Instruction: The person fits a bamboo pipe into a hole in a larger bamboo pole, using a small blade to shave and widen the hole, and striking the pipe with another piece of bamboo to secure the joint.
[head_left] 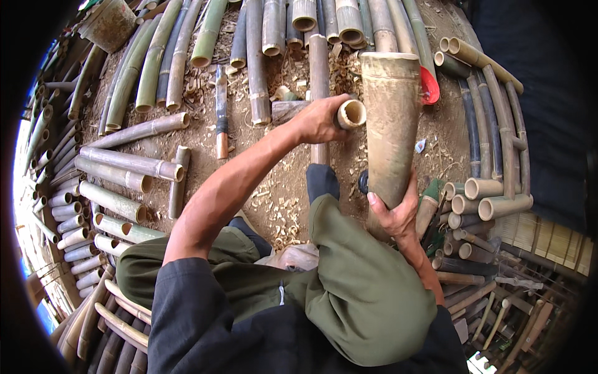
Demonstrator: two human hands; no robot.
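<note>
My left hand [321, 119] is wrapped round a short bamboo tube [352, 115], whose pale open end faces up. Close to its right stands a thick, brownish bamboo section [391, 112], wide at the top and narrower toward me. My right hand [400, 212] grips the lower part of that section from the right, its thumb across the front. Beneath my left hand a long bamboo pole [319, 62] runs away from me along the ground. A long-bladed knife with a wooden handle [222, 118] lies on the dirt to the left.
Cut bamboo poles [152, 68] line the far side. More tubes [124, 163] lie at left, beside a large stack [71, 218]. Bamboo pieces [489, 190] are piled at right, near a red object [428, 86]. Wood chips [274, 206] litter the dirt. A bucket [107, 26] stands far left.
</note>
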